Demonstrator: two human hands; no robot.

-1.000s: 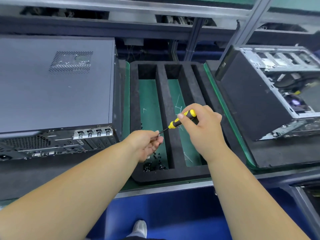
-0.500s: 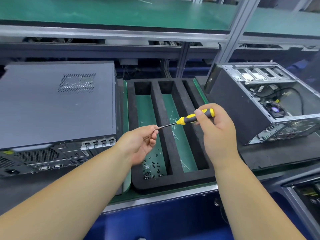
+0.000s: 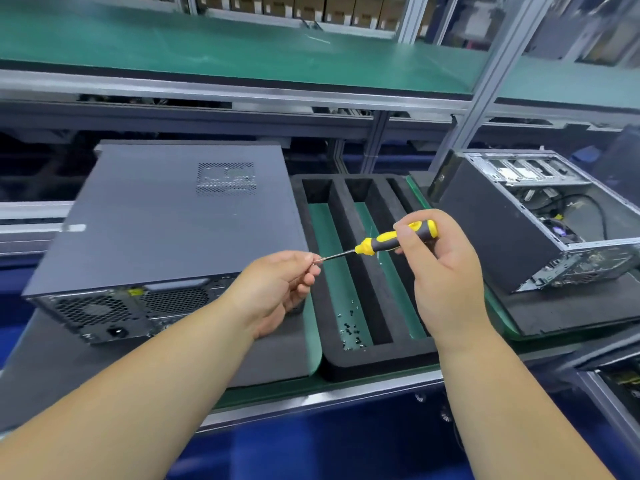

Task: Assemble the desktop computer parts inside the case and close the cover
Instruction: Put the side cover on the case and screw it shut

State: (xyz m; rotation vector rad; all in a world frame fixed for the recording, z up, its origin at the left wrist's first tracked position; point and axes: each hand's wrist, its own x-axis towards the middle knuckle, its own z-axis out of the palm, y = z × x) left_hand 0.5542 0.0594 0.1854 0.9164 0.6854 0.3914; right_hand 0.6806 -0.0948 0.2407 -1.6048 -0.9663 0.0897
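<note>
Nearest the viewer, both forearms reach out over the front edge of the counter (image 3: 311,398). The left hand (image 3: 277,292) has its thumb and forefinger pinched together at the tip of the screwdriver (image 3: 398,239); whatever they hold is too small to make out, most likely a screw being set on the bit. The right hand (image 3: 443,271) is wrapped round the yellow-and-black handle, thumb on top, holding the tool roughly level with the shaft pointing left.

Just below the hands lies a black foam tray (image 3: 377,362) with long slots; a scatter of small dark screws (image 3: 351,332) sits at the near end of its left slot.

To the left, touching the tray's side, stands the closed case (image 3: 166,230), cover already on, rear panel with its vents facing the viewer. To the right, well apart from the hands, an open case (image 3: 540,237) lies tilted with cables and drive bays showing.

The step in hand looks like loading a screw onto the bit to fasten the cover. The next move would call for carrying the tool to a screw hole at the rear of the closed case without dropping the screw, then lining the tip up square before turning

Farther back runs a green shelf (image 3: 242,46)
</note>
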